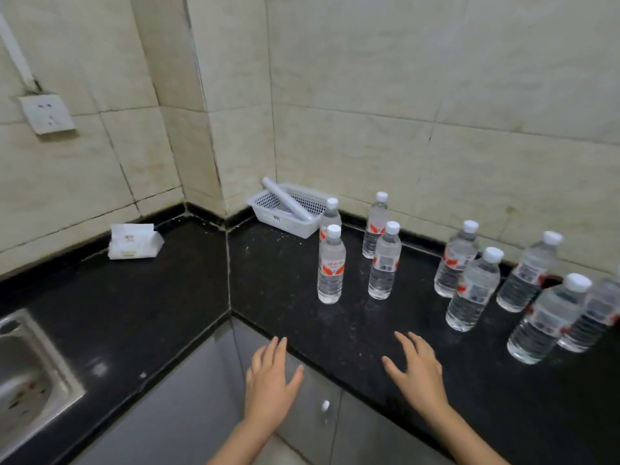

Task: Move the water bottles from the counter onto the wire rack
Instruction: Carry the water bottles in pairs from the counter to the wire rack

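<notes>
Several clear water bottles with white caps and red-and-white labels stand upright on the black counter (285,290). The nearest one to the left (331,265) stands beside another (384,261), and more (473,290) run off to the right edge. My left hand (270,380) hovers open at the counter's front edge, holding nothing. My right hand (416,370) is spread open just above the counter, well short of the bottles. No wire rack is in view.
A white perforated basket (278,213) holding a white tube sits in the back corner. A tissue pack (134,241) lies on the left counter, a steel sink (30,374) sits at the far left, and a wall socket (47,114) is above. Grey cabinet doors (201,397) are below.
</notes>
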Tool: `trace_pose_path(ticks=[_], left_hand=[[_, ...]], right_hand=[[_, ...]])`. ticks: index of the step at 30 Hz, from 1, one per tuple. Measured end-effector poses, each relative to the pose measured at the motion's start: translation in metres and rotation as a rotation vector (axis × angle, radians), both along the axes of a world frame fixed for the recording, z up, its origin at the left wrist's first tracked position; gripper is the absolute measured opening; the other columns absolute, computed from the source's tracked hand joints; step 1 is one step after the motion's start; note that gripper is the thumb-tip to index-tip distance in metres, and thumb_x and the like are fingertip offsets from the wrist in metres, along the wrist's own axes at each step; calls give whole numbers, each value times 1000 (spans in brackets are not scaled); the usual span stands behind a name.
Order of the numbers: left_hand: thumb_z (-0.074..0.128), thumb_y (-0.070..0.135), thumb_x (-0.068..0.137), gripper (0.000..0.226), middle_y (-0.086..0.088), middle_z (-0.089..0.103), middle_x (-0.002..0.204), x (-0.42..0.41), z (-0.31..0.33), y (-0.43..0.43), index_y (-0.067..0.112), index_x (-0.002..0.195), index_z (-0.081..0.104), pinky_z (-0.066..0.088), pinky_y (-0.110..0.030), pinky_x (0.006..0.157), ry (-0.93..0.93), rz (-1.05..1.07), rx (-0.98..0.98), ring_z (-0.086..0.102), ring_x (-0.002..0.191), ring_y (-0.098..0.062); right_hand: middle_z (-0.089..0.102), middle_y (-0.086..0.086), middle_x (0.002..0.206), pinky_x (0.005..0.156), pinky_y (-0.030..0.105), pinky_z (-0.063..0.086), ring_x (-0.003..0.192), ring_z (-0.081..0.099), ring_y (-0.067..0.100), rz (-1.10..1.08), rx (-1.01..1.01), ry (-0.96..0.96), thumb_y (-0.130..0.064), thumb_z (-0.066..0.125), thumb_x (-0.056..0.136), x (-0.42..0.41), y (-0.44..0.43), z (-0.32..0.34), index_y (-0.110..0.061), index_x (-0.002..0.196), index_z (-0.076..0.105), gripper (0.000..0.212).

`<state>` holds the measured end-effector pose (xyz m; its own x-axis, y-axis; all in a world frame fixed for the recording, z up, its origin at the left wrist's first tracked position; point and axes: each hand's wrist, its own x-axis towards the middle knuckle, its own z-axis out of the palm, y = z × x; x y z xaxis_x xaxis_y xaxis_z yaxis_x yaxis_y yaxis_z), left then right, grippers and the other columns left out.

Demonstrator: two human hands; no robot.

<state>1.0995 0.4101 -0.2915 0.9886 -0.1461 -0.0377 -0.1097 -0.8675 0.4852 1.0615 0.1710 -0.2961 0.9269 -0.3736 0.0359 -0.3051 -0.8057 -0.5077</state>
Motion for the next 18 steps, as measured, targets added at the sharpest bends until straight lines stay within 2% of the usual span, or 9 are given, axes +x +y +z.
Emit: trace_pose_path(ticks=[4,12,18], left_hand=[[40,42,93,62,3,18,156,46,-3,-29,20,146,17,19,-34,114,11,65,-68,14,142,-18],[46,38,92,61,0,27,153,82,-39,-60,17,144,24,23,-31,111,155,108,-142,21,140,-20],[52,25,90,57,-9,37,148,143,-44,-55,7,141,32,21,-36,112,177,235,-302,24,137,-28]], right_hand=[[25,6,151,113,38,18,142,15,21,13,72,-6,-40,53,88,48,-9,-5,-22,140,33,58],[23,4,151,113,36,17,141,15,18,9,203,45,-40,52,89,84,-6,-26,-23,141,31,59],[19,0,152,114,33,14,141,12,14,2,247,50,-41,50,89,122,8,-26,-25,142,26,61]])
